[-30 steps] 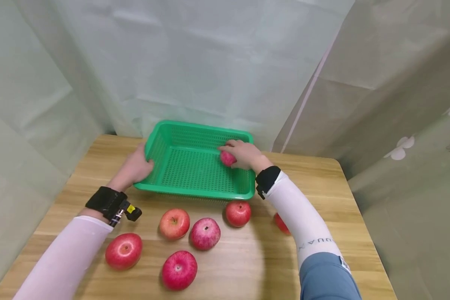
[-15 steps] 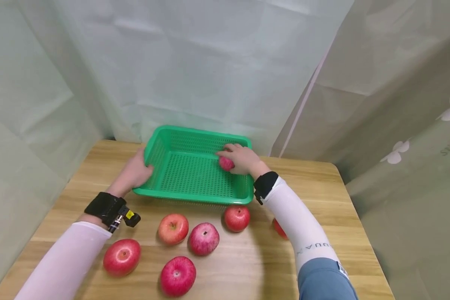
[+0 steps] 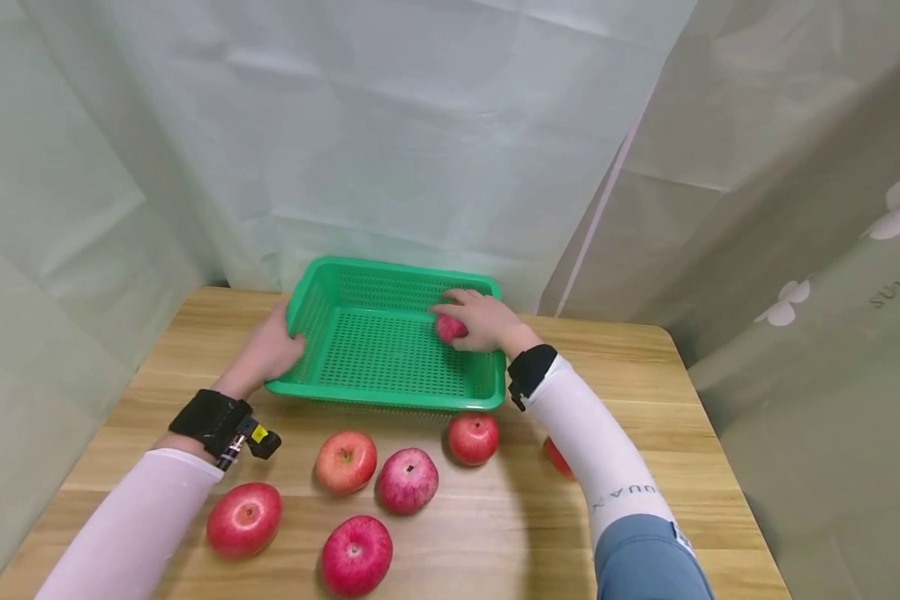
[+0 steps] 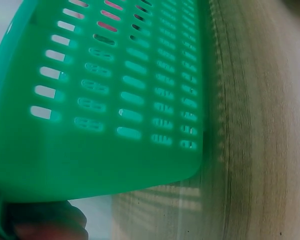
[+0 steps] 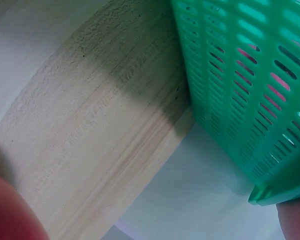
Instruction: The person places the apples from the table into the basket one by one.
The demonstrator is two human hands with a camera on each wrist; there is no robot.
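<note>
My left hand [image 3: 270, 348] grips the left rim of a green perforated plastic basket [image 3: 390, 398], thumb over the inside of the rim. In the left wrist view, blurred fingers [image 4: 52, 222] show below the basket's wall. At the basket's right end, my right hand [image 3: 483, 322] reaches in over the side with its fingers curled round a pinkish-red apple [image 3: 448, 328]. Pink shows through the basket's slots [image 5: 272, 97] in the right wrist view. Just in front of the basket's near side sits a red apple [image 3: 473, 438].
Several more apples lie on the wooden table [image 3: 457, 550]: an orange-red apple [image 3: 347, 462], a streaked apple [image 3: 408, 481], a red apple [image 3: 244, 520] and a deep pink apple [image 3: 357, 556]. Another apple [image 3: 558, 459] is partly hidden by my right sleeve. A pale curtain [image 3: 420, 150] hangs behind.
The head view has tilted a little, so the scene sits slightly lower in it. Both hands keep their holds, on the basket rim and the apple, with almost no movement.
</note>
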